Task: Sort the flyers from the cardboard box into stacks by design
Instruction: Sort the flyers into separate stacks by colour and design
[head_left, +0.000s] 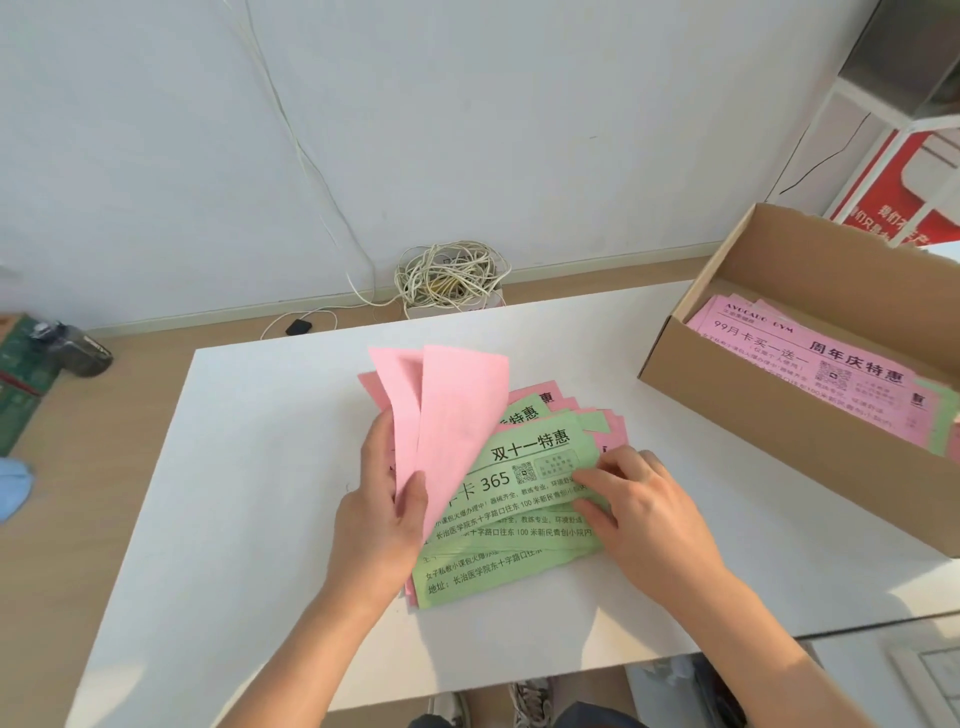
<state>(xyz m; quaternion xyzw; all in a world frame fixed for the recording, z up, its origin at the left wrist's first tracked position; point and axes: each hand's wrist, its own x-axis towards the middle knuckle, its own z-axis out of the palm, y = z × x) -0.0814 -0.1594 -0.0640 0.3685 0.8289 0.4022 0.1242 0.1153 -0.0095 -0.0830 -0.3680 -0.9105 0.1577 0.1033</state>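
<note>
Mixed pile (498, 519) sits mid-table (260, 467), pink and green flyers fanned and overlapping. Box (779, 405) lies at 2 o'clock from the pile, well apart, with more pink flyers and a green edge showing inside. No separate stacks visible on the table yet; judged early in the sort.

Your left hand (384, 514) holds two pink flyers (447, 415) lifted blank side up, thumb pinching their lower edge, fingers closed behind the sheets. Your right hand (644, 509) rests flat on the green flyers (519, 478) at the pile's 3 o'clock edge, fingers spread and pressing, not gripping.

Step in hand, as judged: peeling pinks off the top to expose greens.

- Keep the right hand pinning the greens so they don't slide as the pinks come away.
- Pull the pinks clear toward 9 o'clock, where the table is bare, and start the pink stack there.
- Turn them print side up before laying down; colour alone may not settle design, since the headings differ between sheets.
- Square each stack's edges as you go; thin paper fans easily.
- Leave 6 o'clock for the green stack.
</note>
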